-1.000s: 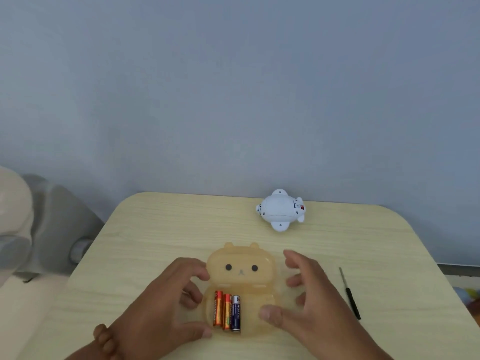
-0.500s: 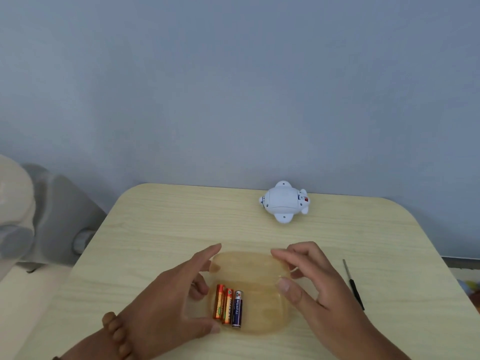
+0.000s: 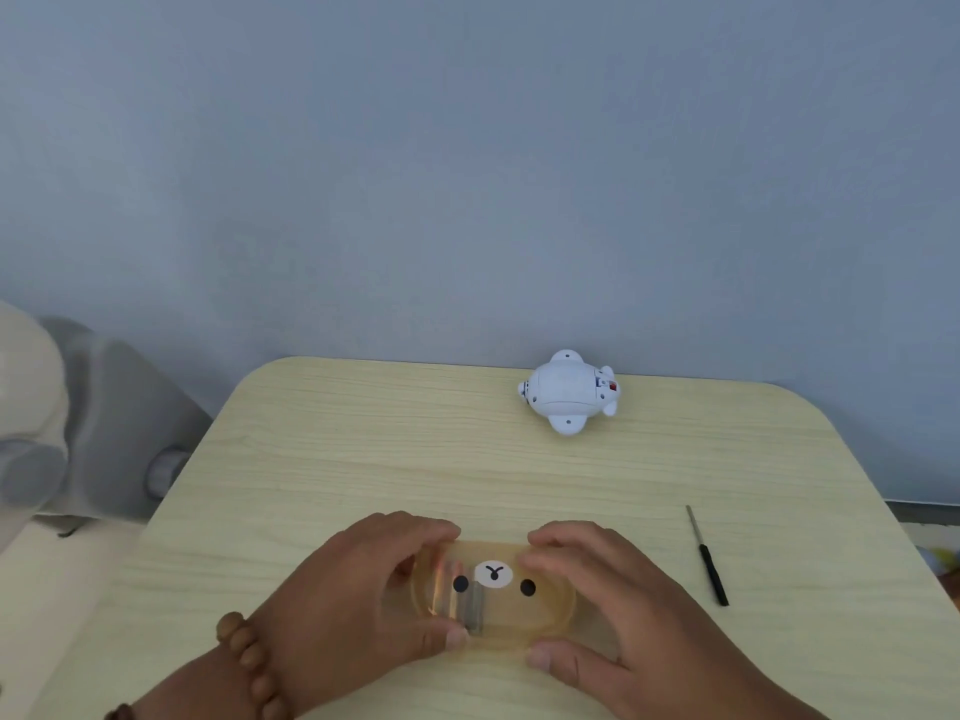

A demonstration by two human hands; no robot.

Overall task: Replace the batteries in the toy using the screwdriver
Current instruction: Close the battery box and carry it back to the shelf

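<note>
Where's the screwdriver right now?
In the head view, the screwdriver lies untouched on the table, to the right of the right hand and the bear-face case, nearer than the white toy.

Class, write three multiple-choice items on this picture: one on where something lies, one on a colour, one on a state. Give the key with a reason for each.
1. Where is the screwdriver?
A. On the table, right of the hands
B. In the left hand
C. On top of the toy

2. What colour is the toy?
A. Red
B. White
C. Green

3. How is the bear-faced case?
A. Lying alone
B. Held at both ends
C. Lifted above the toy

Key: 1 A, it lies untouched on the table. 2 B, its shell is white. 3 B, the left hand and right hand both grip it.
</note>
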